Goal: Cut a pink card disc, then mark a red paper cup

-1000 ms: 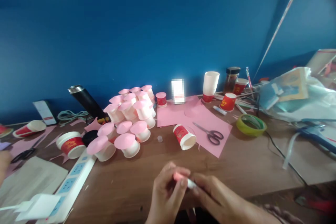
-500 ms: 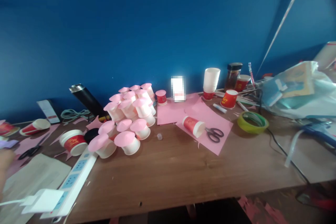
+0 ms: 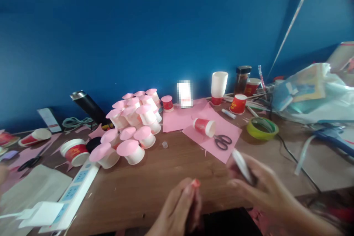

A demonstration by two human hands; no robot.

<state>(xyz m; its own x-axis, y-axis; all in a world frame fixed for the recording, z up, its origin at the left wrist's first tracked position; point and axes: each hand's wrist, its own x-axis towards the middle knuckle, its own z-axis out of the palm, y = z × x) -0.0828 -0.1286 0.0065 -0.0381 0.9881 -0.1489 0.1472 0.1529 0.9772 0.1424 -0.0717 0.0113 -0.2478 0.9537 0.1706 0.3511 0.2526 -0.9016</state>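
Both hands back in view, right hand (image 3: 262, 184) gripping blurred white stick (image 3: 242, 166), perhaps glue

Pile of pink-topped cups (image 3: 132, 125) at ten o'clock, scissors (image 3: 222, 141) on pink paper (image 3: 190, 121) at centre, green tape roll (image 3: 262, 128) at two o'clock, power strip (image 3: 73, 191) at eight o'clock

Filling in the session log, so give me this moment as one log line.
left hand: pinches small pink-tipped piece | right hand: holds slim white stick | setting: brown wooden table, pink-topped white paper cups
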